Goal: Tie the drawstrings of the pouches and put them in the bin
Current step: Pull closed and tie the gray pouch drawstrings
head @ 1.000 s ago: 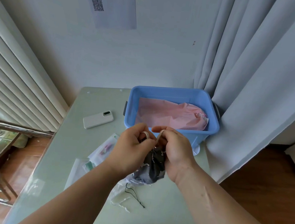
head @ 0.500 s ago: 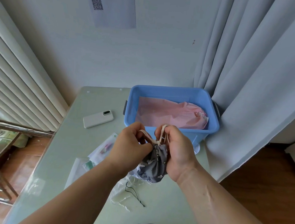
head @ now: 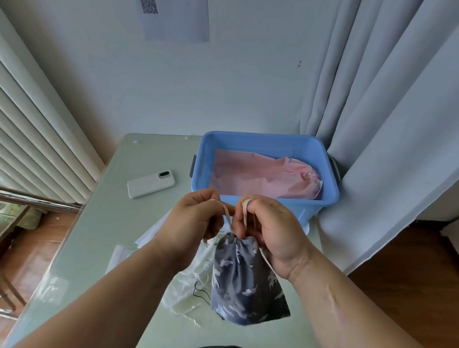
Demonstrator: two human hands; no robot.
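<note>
Head view: the grey pouch [head: 244, 280] is now seen hanging full-length under the hands, above the table [head: 138, 249], where 1 second ago it was bunched up between them. Its mouth is drawn closed. 1 cream drawstring [head: 227, 214] is pinched in the curled fingers of the left hand [head: 193, 220], and another is looped over and gripped by the right hand [head: 273, 233]. The knot is judged to be under way, not finished. The blue bin [head: 266, 146], just beyond the hands, is occupied by 1 pink pouch [head: 264, 177]; the grey one has not been dropped in.
</note>
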